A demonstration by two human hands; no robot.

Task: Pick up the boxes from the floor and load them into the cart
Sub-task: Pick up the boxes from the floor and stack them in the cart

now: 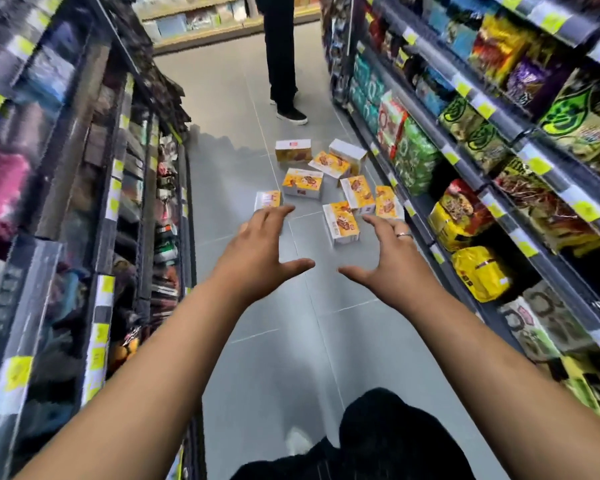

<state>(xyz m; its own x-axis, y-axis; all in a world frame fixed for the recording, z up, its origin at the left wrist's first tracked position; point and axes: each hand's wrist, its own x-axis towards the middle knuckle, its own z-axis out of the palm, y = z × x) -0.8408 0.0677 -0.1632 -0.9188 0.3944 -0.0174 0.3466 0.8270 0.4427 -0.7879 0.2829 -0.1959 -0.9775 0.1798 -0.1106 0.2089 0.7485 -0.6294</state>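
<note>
Several yellow-and-white boxes (329, 181) lie scattered on the grey tiled floor in the middle of the aisle, some flat and some on edge. The nearest box (342, 225) stands between my two hands in the picture. My left hand (257, 251) is stretched forward with its fingers spread, holding nothing. My right hand (392, 258), with a ring on one finger, is stretched out the same way and is empty. Both hands are in the air, short of the boxes. No cart is in view.
Tall shelves (111, 188) of dark goods line the left side. Shelves (465, 174) with bright snack bags line the right. A person in dark trousers and dark shoes (284, 84) stands just beyond the boxes. My own dark-clad legs show at the bottom.
</note>
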